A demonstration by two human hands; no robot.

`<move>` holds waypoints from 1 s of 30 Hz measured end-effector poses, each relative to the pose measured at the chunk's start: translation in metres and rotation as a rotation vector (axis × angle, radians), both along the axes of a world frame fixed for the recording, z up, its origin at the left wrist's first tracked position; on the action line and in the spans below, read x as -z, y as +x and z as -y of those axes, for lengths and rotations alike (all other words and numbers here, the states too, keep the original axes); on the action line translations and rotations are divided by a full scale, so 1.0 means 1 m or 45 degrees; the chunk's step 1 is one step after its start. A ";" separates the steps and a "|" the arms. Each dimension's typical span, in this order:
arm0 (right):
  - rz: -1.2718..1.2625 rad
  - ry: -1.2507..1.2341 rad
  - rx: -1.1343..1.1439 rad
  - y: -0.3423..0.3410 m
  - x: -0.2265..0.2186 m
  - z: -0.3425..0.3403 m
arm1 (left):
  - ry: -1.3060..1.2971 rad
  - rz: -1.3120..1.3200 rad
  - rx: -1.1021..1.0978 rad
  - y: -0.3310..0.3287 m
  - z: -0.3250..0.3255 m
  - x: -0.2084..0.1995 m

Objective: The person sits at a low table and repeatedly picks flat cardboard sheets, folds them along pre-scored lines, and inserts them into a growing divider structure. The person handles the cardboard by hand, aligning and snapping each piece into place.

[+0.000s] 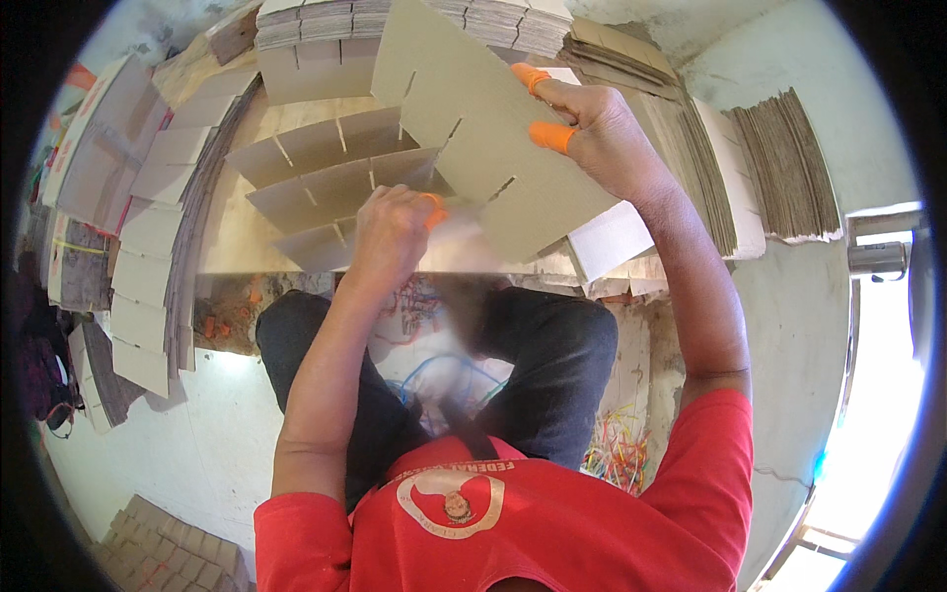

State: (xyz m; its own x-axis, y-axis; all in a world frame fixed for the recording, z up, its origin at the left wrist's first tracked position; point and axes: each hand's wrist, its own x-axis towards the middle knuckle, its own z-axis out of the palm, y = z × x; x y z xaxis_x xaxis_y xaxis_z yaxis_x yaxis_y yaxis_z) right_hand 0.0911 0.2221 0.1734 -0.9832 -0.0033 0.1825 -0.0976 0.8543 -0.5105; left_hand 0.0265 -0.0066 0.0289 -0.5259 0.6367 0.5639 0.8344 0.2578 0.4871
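My right hand (pixel 602 133), with orange covers on its thumb and a finger, grips the upper right edge of a slotted cardboard divider strip (pixel 473 138). The strip is tilted in the air above the table. Closed at the right end of several standing slotted strips (pixel 316 192) is my left hand (pixel 393 225), which also wears an orange finger cover. It pinches one of these strips; its fingertips are partly hidden. Below the raised strip, the picture is smeared by motion.
Stacks of cardboard strips stand along the back (pixel 414 25), left (pixel 148 257) and right (pixel 720 168) of the wooden table (pixel 232 242). An open cardboard box (pixel 109 148) is at far left. More bundled cardboard (pixel 173 548) lies on the floor. Colored strings (pixel 617 449) lie beside my leg.
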 end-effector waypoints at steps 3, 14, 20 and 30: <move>-0.026 0.040 -0.082 -0.006 0.008 0.008 | 0.033 -0.008 0.025 0.000 -0.002 0.003; 0.039 0.371 -0.023 0.007 0.037 0.032 | -0.019 -0.019 -0.030 0.001 -0.002 0.003; 0.346 0.762 -0.108 -0.001 0.069 0.055 | -0.119 -0.069 -0.048 0.000 -0.004 0.001; 0.267 0.476 0.945 0.081 0.073 -0.107 | 0.067 -0.168 -0.098 0.009 0.009 -0.016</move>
State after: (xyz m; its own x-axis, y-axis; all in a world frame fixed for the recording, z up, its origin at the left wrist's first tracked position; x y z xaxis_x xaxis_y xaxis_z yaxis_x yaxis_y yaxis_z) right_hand 0.1718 0.3288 0.1002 -0.7681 0.6306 0.1117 0.6182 0.7756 -0.1276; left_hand 0.0351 -0.0153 0.0451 -0.4913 0.5653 0.6626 0.8707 0.3003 0.3894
